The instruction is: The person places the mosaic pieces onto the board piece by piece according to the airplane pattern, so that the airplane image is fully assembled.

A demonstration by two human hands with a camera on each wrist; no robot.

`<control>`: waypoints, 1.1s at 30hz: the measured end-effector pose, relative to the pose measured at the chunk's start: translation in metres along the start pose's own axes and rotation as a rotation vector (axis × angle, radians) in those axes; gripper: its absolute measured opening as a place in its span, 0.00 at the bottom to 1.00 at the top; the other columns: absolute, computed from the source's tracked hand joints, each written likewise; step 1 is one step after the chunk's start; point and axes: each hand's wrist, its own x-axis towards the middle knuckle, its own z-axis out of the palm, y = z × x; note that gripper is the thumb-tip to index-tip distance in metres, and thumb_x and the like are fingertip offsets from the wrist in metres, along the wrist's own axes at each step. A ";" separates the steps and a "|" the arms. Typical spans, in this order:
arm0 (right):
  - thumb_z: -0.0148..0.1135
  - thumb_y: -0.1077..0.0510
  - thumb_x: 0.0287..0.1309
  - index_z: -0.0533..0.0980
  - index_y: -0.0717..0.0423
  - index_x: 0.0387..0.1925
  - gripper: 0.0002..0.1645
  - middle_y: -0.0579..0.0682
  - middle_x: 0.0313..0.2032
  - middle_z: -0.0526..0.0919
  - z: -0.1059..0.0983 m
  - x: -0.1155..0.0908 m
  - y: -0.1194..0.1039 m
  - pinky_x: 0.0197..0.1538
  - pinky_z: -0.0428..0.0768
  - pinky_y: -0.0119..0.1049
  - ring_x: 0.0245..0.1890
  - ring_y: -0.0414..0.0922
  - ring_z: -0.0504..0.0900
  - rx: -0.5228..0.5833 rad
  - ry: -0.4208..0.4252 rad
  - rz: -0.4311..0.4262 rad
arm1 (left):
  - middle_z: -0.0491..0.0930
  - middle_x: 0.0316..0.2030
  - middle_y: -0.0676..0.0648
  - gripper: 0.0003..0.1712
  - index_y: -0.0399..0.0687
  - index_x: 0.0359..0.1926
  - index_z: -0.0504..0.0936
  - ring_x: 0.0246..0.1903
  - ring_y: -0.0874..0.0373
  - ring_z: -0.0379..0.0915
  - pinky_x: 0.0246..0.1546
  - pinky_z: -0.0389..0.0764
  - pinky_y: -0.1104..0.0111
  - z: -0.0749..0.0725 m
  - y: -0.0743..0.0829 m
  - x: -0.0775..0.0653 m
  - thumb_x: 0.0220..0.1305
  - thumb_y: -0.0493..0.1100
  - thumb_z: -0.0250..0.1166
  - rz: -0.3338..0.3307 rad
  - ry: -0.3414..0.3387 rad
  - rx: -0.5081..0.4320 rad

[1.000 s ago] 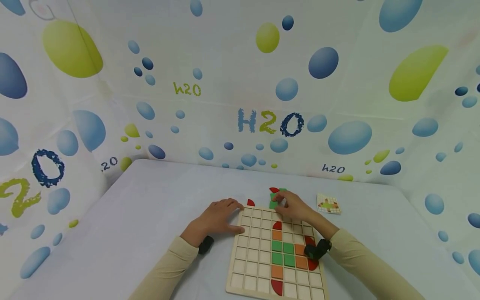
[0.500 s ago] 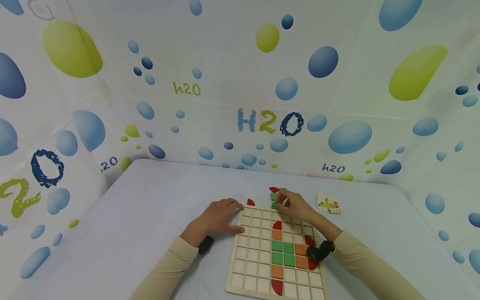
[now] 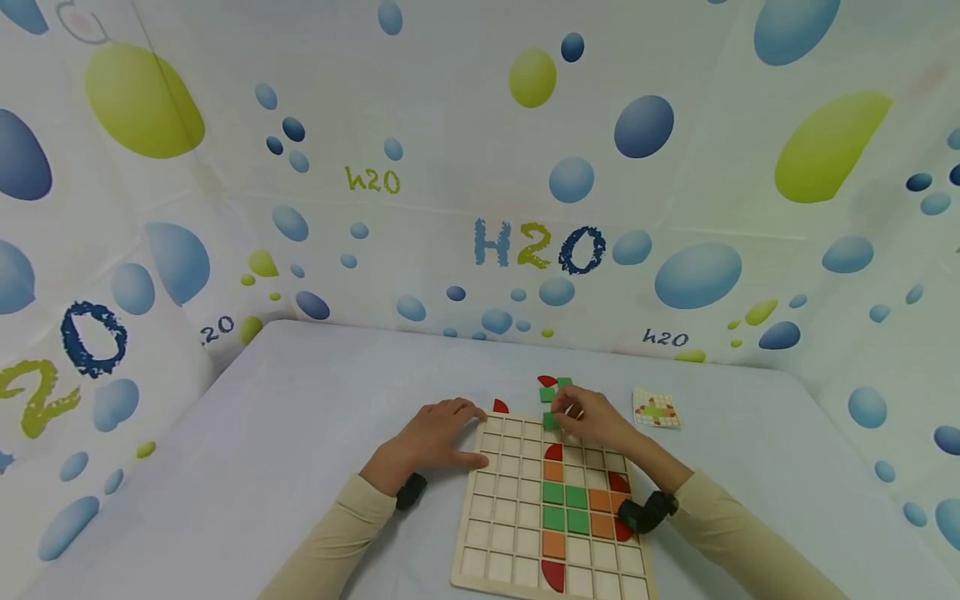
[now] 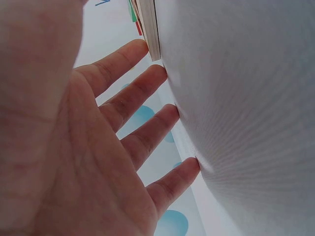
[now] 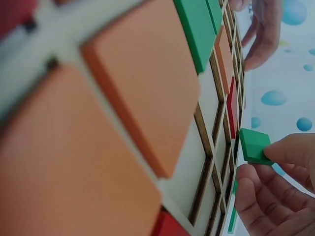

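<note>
My right hand pinches a green square tile between thumb and fingers, above the far edge of the wooden grid board. In the right wrist view the tile is tilted and apart from the grid's cells. Green, orange and red pieces sit in the board's right half, including an orange tile close to the right wrist camera. My left hand rests at the board's far left corner, fingers spread. The left wrist view shows its fingertips on the white cloth, with the index finger against the board's edge.
Beyond the board lie loose green tiles, a red piece and a red quarter-round piece. A small pattern card lies at the far right. A printed curtain stands behind the white-covered table.
My right hand has drawn the green tile a little nearer, from the loose pieces to the board's far edge. The left hand stays in place.
</note>
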 end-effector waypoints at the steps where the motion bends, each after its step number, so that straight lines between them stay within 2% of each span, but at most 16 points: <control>1: 0.59 0.65 0.64 0.74 0.60 0.38 0.03 0.52 0.34 0.81 0.001 0.000 0.000 0.32 0.77 0.31 0.30 0.40 0.78 0.001 -0.005 -0.004 | 0.72 0.58 0.41 0.34 0.46 0.58 0.74 0.60 0.41 0.68 0.57 0.67 0.43 0.000 0.000 0.000 0.56 0.58 0.71 0.001 0.001 0.000; 6: 0.59 0.65 0.64 0.74 0.61 0.37 0.03 0.51 0.32 0.80 0.004 -0.004 -0.004 0.32 0.77 0.31 0.28 0.39 0.77 0.006 -0.022 -0.020 | 0.72 0.59 0.41 0.34 0.47 0.58 0.75 0.60 0.42 0.68 0.57 0.67 0.43 0.001 0.000 0.000 0.56 0.58 0.70 0.000 0.000 -0.002; 18: 0.60 0.62 0.64 0.74 0.58 0.37 0.03 0.45 0.30 0.79 0.010 -0.013 -0.014 0.34 0.77 0.30 0.29 0.36 0.75 0.021 -0.044 0.015 | 0.73 0.57 0.41 0.34 0.46 0.58 0.75 0.59 0.42 0.69 0.55 0.68 0.43 0.001 0.000 -0.001 0.56 0.58 0.71 0.012 0.012 0.010; 23: 0.61 0.62 0.63 0.74 0.59 0.37 0.04 0.45 0.30 0.79 0.013 -0.016 -0.020 0.33 0.77 0.31 0.28 0.36 0.75 0.033 -0.059 -0.010 | 0.73 0.58 0.41 0.34 0.45 0.58 0.74 0.59 0.42 0.69 0.56 0.68 0.43 0.001 0.001 -0.001 0.56 0.58 0.71 0.010 0.011 0.012; 26: 0.61 0.63 0.63 0.74 0.60 0.37 0.04 0.46 0.30 0.79 0.014 -0.017 -0.023 0.32 0.76 0.30 0.27 0.36 0.74 0.041 -0.075 -0.030 | 0.72 0.58 0.41 0.34 0.45 0.58 0.74 0.60 0.42 0.68 0.57 0.67 0.43 0.001 0.001 0.000 0.56 0.58 0.71 0.003 0.006 0.010; 33: 0.60 0.62 0.64 0.74 0.56 0.37 0.02 0.43 0.30 0.78 0.022 -0.022 -0.031 0.33 0.75 0.30 0.29 0.36 0.73 0.079 -0.129 -0.009 | 0.72 0.58 0.41 0.34 0.46 0.58 0.75 0.60 0.42 0.68 0.57 0.66 0.43 0.001 0.002 0.000 0.56 0.58 0.71 -0.009 0.001 0.006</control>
